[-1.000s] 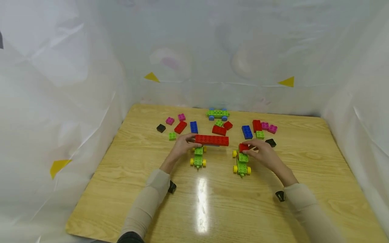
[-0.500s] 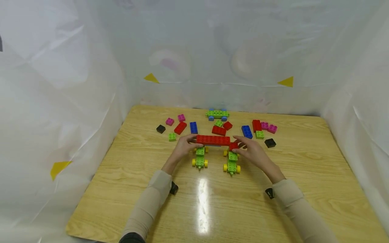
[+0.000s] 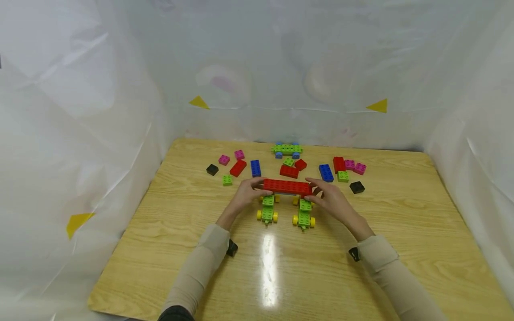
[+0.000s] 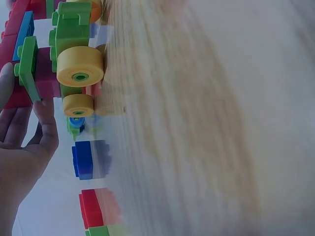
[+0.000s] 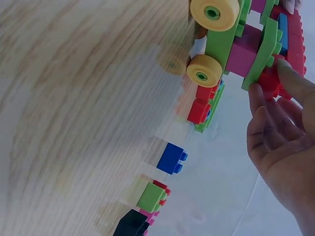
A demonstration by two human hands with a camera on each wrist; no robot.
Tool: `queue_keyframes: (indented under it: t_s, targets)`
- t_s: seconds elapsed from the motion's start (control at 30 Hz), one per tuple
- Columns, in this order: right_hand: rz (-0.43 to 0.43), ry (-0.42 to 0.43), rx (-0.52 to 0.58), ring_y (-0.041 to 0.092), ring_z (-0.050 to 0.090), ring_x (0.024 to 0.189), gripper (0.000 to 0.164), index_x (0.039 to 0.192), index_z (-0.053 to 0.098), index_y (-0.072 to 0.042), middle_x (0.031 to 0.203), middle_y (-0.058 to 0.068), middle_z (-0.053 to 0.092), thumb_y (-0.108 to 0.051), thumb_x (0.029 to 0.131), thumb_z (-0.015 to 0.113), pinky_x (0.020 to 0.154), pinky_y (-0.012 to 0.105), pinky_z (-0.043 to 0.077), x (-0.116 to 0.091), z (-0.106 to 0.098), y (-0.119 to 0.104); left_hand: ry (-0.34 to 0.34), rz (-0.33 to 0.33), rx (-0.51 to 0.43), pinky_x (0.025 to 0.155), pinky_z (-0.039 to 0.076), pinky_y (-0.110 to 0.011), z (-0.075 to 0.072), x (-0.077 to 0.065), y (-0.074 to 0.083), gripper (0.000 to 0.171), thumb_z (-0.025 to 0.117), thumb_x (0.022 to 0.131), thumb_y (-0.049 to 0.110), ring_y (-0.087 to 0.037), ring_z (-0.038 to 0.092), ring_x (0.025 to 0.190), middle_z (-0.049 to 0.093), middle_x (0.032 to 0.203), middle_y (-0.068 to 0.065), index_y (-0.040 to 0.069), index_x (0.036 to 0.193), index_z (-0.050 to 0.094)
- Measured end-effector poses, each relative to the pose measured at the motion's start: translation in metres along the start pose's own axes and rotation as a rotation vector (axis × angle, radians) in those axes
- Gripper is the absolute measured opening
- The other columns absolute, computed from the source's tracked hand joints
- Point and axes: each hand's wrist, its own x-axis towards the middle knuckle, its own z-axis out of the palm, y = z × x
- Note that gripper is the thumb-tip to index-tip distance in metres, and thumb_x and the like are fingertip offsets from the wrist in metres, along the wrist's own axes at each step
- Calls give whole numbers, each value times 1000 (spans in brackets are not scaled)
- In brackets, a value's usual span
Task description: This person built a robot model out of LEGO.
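Two green toy-brick cars with yellow wheels stand side by side, the left car point(image 3: 267, 214) and the right car point(image 3: 304, 218). A long red brick bar point(image 3: 286, 186) bridges their far ends. My left hand point(image 3: 246, 196) grips the bar's left end, thumb toward me. At its other end my right hand point(image 3: 335, 199) pinches a small red brick point(image 5: 269, 81) on top of the right car. Under the bar a blue brick point(image 5: 283, 34) shows in the right wrist view. Each car has a magenta brick point(image 4: 47, 73) between its green layers.
Beyond the hands lie loose bricks: a blue one point(image 3: 255, 168), a red one point(image 3: 289, 171), a black one point(image 3: 357, 187) and several more. A green base with blue wheels point(image 3: 287, 150) stands at the table's back edge. White sheeting point(image 3: 257, 89) encloses the back and sides.
My right hand has slid left with the right car, bringing its small red brick against the bar's right end. My left hand, the bar and the left car have shifted slightly right.
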Motion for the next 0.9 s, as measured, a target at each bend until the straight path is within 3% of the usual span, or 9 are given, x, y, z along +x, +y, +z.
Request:
queue_keyframes:
  t_s: [0.5,0.7,0.9]
  targets:
    - [-33,23,8,23,63,87,59,141,47,-4,122,17,60,-11,88,71,72,38,54,1,5,0,-15,28,-23,86,52,-40,4,1,0,62,76,85,27,-26,58,111,57,132,-11,6,138,53]
    - [-17,13,22,22,62,87,59,142,46,-6,127,17,58,-17,89,70,71,37,53,3,5,-1,-11,33,-1,85,52,-39,7,2,4,55,75,85,23,-26,59,109,57,130,-11,8,135,56]
    - [-78,76,29,21,61,89,49,138,52,-7,126,14,59,-24,94,64,71,39,52,2,8,2,0,21,25,82,53,-37,7,2,7,52,75,85,21,-25,60,107,59,127,-10,10,133,58]
